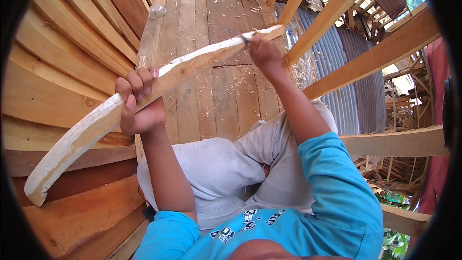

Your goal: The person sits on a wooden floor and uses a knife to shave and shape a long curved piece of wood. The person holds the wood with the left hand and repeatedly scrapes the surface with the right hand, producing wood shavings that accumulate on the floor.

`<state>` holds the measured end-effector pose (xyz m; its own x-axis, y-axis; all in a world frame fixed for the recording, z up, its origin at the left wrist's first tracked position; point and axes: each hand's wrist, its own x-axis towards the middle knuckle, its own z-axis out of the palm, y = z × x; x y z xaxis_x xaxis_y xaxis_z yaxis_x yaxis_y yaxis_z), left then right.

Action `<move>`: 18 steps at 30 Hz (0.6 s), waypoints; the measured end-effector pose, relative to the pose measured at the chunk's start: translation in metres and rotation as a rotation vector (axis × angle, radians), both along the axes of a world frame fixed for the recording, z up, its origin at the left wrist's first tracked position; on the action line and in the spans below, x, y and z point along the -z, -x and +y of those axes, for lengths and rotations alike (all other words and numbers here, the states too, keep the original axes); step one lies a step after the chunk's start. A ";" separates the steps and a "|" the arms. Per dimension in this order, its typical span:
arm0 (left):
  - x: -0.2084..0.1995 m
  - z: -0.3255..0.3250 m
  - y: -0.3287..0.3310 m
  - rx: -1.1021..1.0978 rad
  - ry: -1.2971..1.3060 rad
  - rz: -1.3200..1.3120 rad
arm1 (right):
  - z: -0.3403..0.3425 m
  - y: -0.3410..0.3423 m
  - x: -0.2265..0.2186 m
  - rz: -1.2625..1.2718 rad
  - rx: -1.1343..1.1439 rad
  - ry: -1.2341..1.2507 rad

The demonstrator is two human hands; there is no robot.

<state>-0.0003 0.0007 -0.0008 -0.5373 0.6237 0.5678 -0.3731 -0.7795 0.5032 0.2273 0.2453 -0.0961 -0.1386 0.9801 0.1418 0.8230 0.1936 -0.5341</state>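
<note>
A long curved piece of timber (192,63) slants across my view, low at the left and higher at the right. Its upper face is pale and rough, while its side is smooth tan wood. My left hand (142,101) is closed round it left of the middle, fingers over the pale face. Near the timber's far right end is my right hand (265,54), closed on a tool. Only a short dark metal part of the tool (246,39) shows, touching or just over the pale face; its handle is hidden in my fist.
I sit with bent legs on a plank floor (224,96) strewn with wood shavings. Curved timber boards (72,79) form a wall at my left. Sloping wooden rails (370,55) stand at the right, before corrugated metal sheets (337,74). A small clear object (157,11) lies beyond the timber.
</note>
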 end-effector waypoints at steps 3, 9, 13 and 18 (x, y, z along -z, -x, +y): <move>0.001 0.002 0.000 0.016 -0.007 0.020 | 0.020 -0.016 0.013 0.026 0.095 -0.027; 0.002 -0.004 0.009 -0.032 -0.011 0.002 | -0.027 0.025 -0.010 -0.089 -0.182 -0.055; 0.001 0.002 0.002 0.023 -0.009 0.031 | 0.033 -0.037 0.023 0.030 0.242 0.022; 0.002 -0.006 0.011 -0.021 -0.003 0.043 | -0.034 0.030 -0.023 0.012 -0.148 0.065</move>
